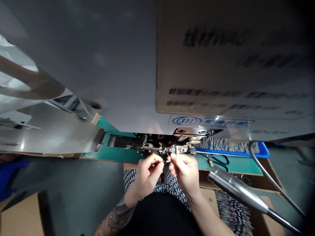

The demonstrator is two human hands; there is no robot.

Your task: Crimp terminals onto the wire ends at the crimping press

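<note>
Just beyond the right hand [187, 173], a machine [118, 75] partly hides a blue tray [265, 150].

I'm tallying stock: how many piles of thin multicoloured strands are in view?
2. One pile lies in the blue plastic tray at right; the other pile is lower right, below the silver metal cylinder. More may be hidden.

At my right grip [188, 173] I record a wire [168, 154], reddish. My left forearm [115, 214] bears a dark tattoo pattern. My top [162, 213] is plain black; the cloth over my legs [129, 177] repeats a white motif on dark. Bench [113, 155]: green. Tray [264, 150]: blue; wire bundle [218, 144] multicoloured. Machine housing [118, 65]: grey, its pale label [211, 121] lettered blue. Metal cylinder [236, 187]: silver. Floor [73, 186]: grey. Carton [23, 216]: tan.
</note>
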